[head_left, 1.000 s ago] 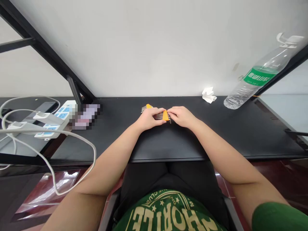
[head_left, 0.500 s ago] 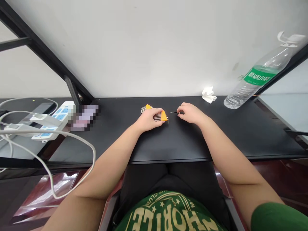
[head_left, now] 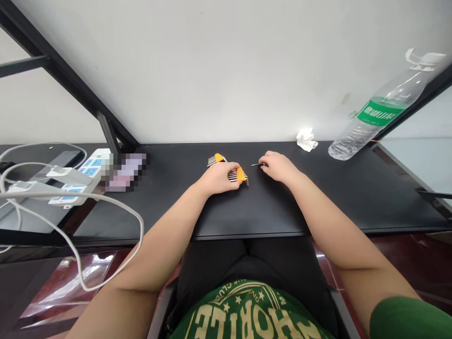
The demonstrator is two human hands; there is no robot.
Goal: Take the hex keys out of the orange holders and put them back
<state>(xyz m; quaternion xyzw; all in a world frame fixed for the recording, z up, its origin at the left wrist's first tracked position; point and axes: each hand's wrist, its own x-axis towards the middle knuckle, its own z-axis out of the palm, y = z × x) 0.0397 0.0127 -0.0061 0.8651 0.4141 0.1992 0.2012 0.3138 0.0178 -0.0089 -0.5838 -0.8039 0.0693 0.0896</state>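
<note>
In the head view my left hand (head_left: 219,179) is closed around a hex key set, whose yellow holder (head_left: 240,174) and metal keys show between thumb and fingers. A second yellow piece (head_left: 219,157) with several thin metal ends pokes out behind that hand; the middle of the set is covered by my fingers. A short way to the right, my right hand (head_left: 277,166) pinches a thin dark metal rod (head_left: 257,165) that looks like a single hex key. Its tip points left toward the set, with a gap between them.
The black table (head_left: 247,216) meets a white wall. Behind my right hand lies a crumpled tissue (head_left: 306,139), with a plastic bottle (head_left: 374,113) further right. At left are a phone-like blurred item (head_left: 126,172), a power strip (head_left: 84,174) and a looping white cable (head_left: 141,230).
My left hand has shifted very slightly and the yellow holder in it is turned a little. The rod in my right hand has moved hardly at all.
</note>
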